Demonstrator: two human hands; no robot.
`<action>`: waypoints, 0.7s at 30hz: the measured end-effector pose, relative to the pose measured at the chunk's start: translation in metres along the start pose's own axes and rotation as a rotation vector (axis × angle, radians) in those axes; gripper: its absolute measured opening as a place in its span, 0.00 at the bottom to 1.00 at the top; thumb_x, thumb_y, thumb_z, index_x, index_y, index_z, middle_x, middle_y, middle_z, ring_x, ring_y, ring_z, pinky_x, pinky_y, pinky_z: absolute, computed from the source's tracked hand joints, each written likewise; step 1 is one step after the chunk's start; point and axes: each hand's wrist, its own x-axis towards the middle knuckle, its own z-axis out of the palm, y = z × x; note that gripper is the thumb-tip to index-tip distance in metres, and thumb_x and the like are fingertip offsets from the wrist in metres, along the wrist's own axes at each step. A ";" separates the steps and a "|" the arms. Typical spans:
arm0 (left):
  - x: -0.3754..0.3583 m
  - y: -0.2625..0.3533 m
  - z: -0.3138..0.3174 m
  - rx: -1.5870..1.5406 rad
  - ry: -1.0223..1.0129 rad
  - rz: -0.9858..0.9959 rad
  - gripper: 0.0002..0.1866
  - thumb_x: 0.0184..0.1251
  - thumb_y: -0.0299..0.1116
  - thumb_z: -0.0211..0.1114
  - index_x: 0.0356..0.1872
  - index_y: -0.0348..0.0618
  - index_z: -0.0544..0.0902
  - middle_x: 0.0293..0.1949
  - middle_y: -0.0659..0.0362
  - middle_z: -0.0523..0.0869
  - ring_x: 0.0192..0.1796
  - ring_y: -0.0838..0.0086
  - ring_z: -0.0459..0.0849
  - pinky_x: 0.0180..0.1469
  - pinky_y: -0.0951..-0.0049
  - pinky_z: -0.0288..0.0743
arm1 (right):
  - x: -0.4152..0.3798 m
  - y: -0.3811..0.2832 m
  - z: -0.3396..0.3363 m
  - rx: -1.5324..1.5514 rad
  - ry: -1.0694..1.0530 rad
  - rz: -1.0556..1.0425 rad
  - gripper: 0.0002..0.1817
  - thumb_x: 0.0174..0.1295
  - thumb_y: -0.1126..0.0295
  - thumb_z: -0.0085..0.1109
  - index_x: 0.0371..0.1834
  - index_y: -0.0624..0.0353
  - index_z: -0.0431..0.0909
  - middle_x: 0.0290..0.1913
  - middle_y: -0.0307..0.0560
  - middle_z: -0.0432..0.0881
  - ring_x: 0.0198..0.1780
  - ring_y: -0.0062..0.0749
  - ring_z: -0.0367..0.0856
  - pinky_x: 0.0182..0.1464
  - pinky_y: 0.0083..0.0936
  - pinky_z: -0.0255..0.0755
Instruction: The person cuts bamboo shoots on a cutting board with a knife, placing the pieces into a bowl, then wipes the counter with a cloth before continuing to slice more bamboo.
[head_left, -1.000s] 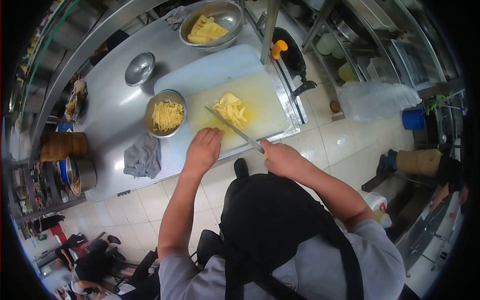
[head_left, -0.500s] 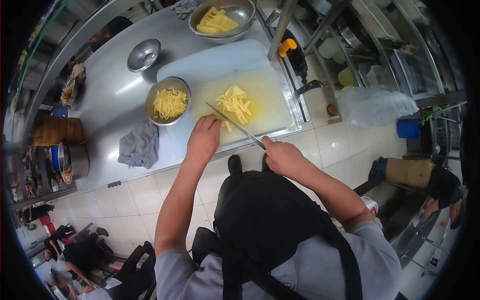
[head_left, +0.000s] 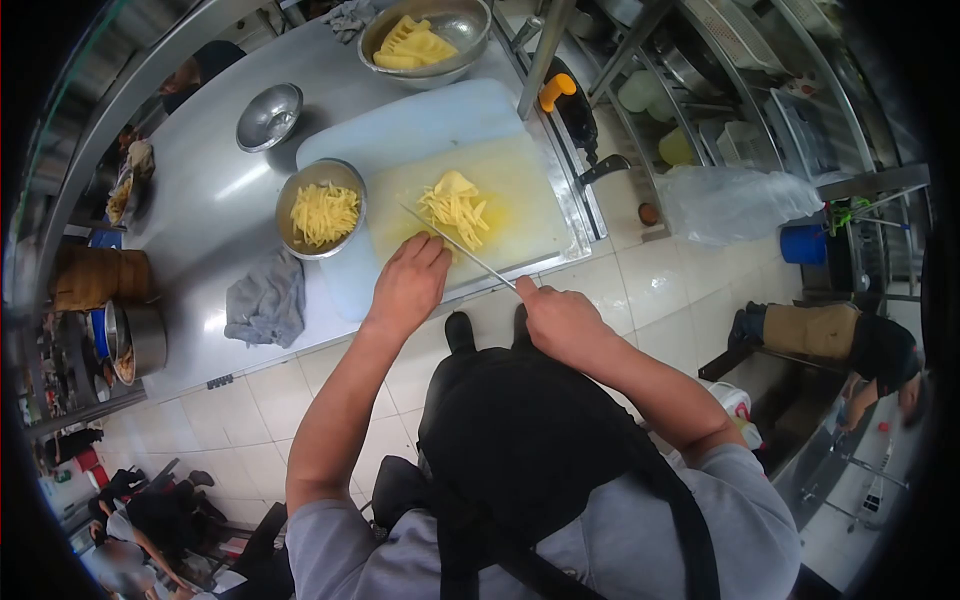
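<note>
My right hand [head_left: 557, 318] is wrapped round the handle of a kitchen knife [head_left: 462, 250], its thin blade slanting up to the left over the cutting board [head_left: 530, 195]. Left of the blade, my left hand [head_left: 410, 277] has its fingers bent and pressed down on a bit of yellow bamboo shoot, mostly hidden beneath them. Just beyond the blade lies a loose heap of cut bamboo shoot strips [head_left: 455, 208], with a larger slice on top. A metal bowl [head_left: 287, 232] to the left holds more bamboo shoot strips [head_left: 325, 214].
A big metal bowl [head_left: 470, 62] with ridged bamboo shoot pieces [head_left: 413, 45] stands behind the board. A small metal bowl [head_left: 270, 117] and a grey cloth [head_left: 266, 300] are at left. Another knife's black handle [head_left: 604, 169] juts past the table's right edge. Other people work farther off.
The view has shifted slightly. My left hand's fingers now cover the small yellow piece that showed beside them. The knife blade is turned more edge-on and stays by the heap.
</note>
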 end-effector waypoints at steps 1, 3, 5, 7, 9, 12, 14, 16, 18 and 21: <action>0.001 0.002 -0.002 0.000 -0.027 -0.021 0.07 0.64 0.25 0.63 0.42 0.37 0.84 0.49 0.53 0.85 0.61 0.57 0.81 0.63 0.59 0.80 | -0.002 -0.002 -0.002 0.000 -0.003 0.004 0.16 0.64 0.77 0.52 0.55 0.68 0.69 0.36 0.66 0.85 0.38 0.64 0.86 0.45 0.55 0.80; 0.003 0.001 0.002 -0.008 -0.054 -0.038 0.06 0.64 0.25 0.64 0.40 0.37 0.84 0.48 0.53 0.85 0.59 0.57 0.82 0.62 0.59 0.80 | -0.005 -0.004 -0.005 -0.015 -0.015 0.014 0.16 0.64 0.77 0.52 0.55 0.68 0.68 0.36 0.65 0.85 0.38 0.64 0.86 0.44 0.54 0.80; 0.002 0.000 0.006 -0.007 0.028 -0.040 0.04 0.64 0.25 0.64 0.37 0.37 0.84 0.47 0.53 0.86 0.58 0.57 0.83 0.61 0.59 0.81 | -0.003 0.002 0.007 0.003 -0.013 0.003 0.16 0.64 0.77 0.52 0.55 0.68 0.68 0.37 0.65 0.85 0.38 0.64 0.87 0.44 0.54 0.80; 0.004 0.000 0.007 -0.031 0.069 -0.025 0.04 0.62 0.25 0.66 0.36 0.37 0.84 0.46 0.52 0.87 0.56 0.56 0.84 0.58 0.59 0.82 | -0.004 0.006 0.013 0.021 -0.009 -0.013 0.17 0.64 0.77 0.52 0.55 0.68 0.68 0.37 0.64 0.85 0.38 0.64 0.87 0.43 0.54 0.80; 0.005 -0.001 0.006 -0.046 0.115 -0.019 0.03 0.61 0.24 0.67 0.35 0.37 0.85 0.46 0.52 0.88 0.54 0.54 0.86 0.54 0.59 0.84 | -0.005 -0.001 0.004 0.002 -0.035 0.014 0.16 0.64 0.77 0.52 0.55 0.68 0.68 0.36 0.65 0.85 0.39 0.64 0.86 0.43 0.54 0.80; 0.003 -0.001 0.006 -0.063 0.091 -0.024 0.04 0.61 0.22 0.68 0.36 0.37 0.85 0.46 0.52 0.88 0.54 0.54 0.86 0.55 0.59 0.83 | -0.002 0.002 0.012 0.020 -0.010 0.004 0.15 0.64 0.77 0.52 0.53 0.67 0.69 0.35 0.65 0.85 0.38 0.65 0.86 0.43 0.55 0.80; 0.004 -0.001 0.007 -0.090 0.154 -0.051 0.04 0.60 0.21 0.69 0.36 0.38 0.85 0.45 0.52 0.88 0.54 0.54 0.86 0.55 0.58 0.83 | -0.006 -0.003 0.004 0.009 -0.008 0.016 0.14 0.64 0.77 0.53 0.52 0.67 0.69 0.35 0.65 0.85 0.37 0.65 0.86 0.42 0.55 0.80; 0.002 -0.004 0.007 -0.095 0.144 -0.049 0.04 0.61 0.21 0.69 0.36 0.38 0.85 0.45 0.52 0.88 0.54 0.53 0.86 0.55 0.58 0.83 | -0.007 -0.005 0.008 0.008 -0.021 0.030 0.14 0.64 0.77 0.53 0.51 0.67 0.69 0.34 0.65 0.85 0.37 0.65 0.86 0.42 0.55 0.80; 0.001 -0.002 0.009 -0.106 0.138 -0.037 0.03 0.61 0.21 0.69 0.35 0.38 0.85 0.45 0.52 0.88 0.54 0.53 0.86 0.55 0.58 0.83 | -0.003 0.001 0.014 0.019 -0.009 0.013 0.13 0.63 0.77 0.54 0.50 0.66 0.68 0.34 0.64 0.85 0.35 0.65 0.86 0.40 0.55 0.80; 0.000 -0.002 0.012 -0.113 0.185 -0.066 0.03 0.61 0.22 0.67 0.35 0.36 0.84 0.44 0.52 0.87 0.55 0.55 0.85 0.58 0.59 0.82 | -0.008 -0.007 0.007 -0.002 0.021 0.011 0.13 0.63 0.77 0.54 0.50 0.66 0.68 0.33 0.65 0.85 0.35 0.64 0.86 0.40 0.55 0.80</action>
